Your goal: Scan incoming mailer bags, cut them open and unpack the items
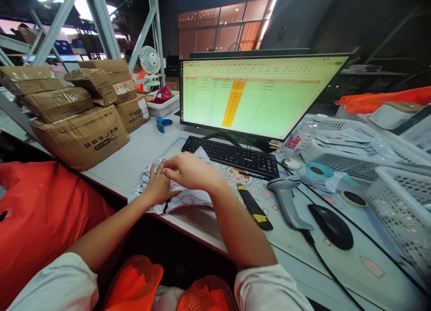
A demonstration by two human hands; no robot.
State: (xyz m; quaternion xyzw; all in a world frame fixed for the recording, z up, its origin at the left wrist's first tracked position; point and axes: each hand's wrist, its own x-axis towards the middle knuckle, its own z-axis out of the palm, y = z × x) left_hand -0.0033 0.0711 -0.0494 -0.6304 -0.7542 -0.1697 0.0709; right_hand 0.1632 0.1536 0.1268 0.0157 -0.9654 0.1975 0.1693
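A crumpled white printed plastic parcel bag (188, 196) lies at the near edge of the desk (134, 154), in front of the black keyboard (232, 156). My left hand (158, 187) presses flat on its left part, fingers stretched out. My right hand (190, 169) rests on top of the bag with the fingers curled, pinching its material. A black and yellow utility knife (254, 208) lies just right of my right forearm.
A monitor (252, 95) showing a spreadsheet stands behind the keyboard. A barcode scanner (288, 199), mouse (332, 225), tape rolls (316, 171) and white baskets (400, 203) fill the right side. Stacked cardboard boxes (81, 136) sit at left, an orange bag (40, 216) below them.
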